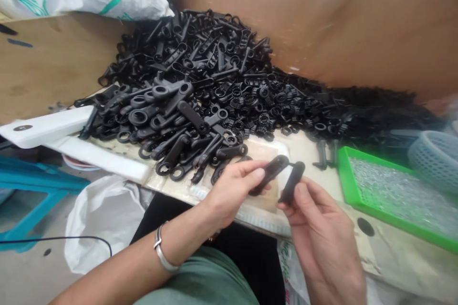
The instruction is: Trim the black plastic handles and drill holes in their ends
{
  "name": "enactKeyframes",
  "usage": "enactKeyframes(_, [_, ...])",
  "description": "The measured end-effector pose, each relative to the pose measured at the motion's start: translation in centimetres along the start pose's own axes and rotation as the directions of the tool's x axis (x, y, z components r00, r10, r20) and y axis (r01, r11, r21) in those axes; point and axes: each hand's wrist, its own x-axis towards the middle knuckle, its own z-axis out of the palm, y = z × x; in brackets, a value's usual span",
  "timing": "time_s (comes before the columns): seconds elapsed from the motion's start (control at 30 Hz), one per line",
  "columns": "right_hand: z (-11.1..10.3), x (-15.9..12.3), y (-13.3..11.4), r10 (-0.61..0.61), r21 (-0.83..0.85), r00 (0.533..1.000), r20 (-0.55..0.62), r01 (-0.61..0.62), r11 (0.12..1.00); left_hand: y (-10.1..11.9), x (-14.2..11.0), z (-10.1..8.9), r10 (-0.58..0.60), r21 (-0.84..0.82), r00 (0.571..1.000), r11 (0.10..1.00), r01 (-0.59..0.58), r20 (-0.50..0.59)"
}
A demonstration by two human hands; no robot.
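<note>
My left hand (234, 188) is closed in a pinch around a long black plastic lever piece (275, 169), its far rounded end sticking out past the fingertips. Just to the right, my right hand (320, 231) grips a second, flat black plastic piece (293, 182) between thumb and fingers. A short peg at its top points toward the piece in my left hand; whether the two touch I cannot tell. Both are held above the front edge of the worktable (243, 209). Close beyond my left hand lie several black lever parts with ringed ends (179, 150).
A large heap of black plastic parts (207, 52) rises against a brown board (322, 24). At right stand a green tray (352, 186) of small clear pieces and a pale blue basket (434, 157). A white bar (53, 124), teal stool (39, 190) and white sack (103, 219) are at left.
</note>
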Motion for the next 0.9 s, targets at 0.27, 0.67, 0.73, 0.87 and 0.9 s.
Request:
enactKeyframes(0.27, [1.7,1.1,0.9,0.051,-0.032,0.994,-0.095,-0.054,0.998,-1.0,-0.3,0.3,0.13,-0.035,0.992,0.991,-0.13,0.002])
enactKeyframes(0.67, [0.6,1.4,1.1,-0.049,-0.268,0.994,0.098,0.074,0.961,-1.3,-0.2,-0.4,0.238,0.112,0.962,0.961,-0.254,0.136])
enactKeyframes(0.73, [0.5,1.5,1.1,-0.045,-0.288,0.989,0.141,0.084,0.954,-1.2,-0.3,-0.5,0.287,0.249,0.951,0.919,-0.307,0.114])
enactKeyframes(0.87, [0.6,1.8,0.7,-0.018,-0.214,0.972,0.236,0.07,0.974,-0.8,-0.7,-0.8,0.311,0.482,0.947,0.82,-0.309,0.078])
enactKeyframes(0.9, [0.7,1.9,0.6,0.016,-0.164,0.964,0.266,0.029,0.986,-0.7,-0.8,-0.8,0.308,0.507,0.948,0.806,-0.306,0.083])
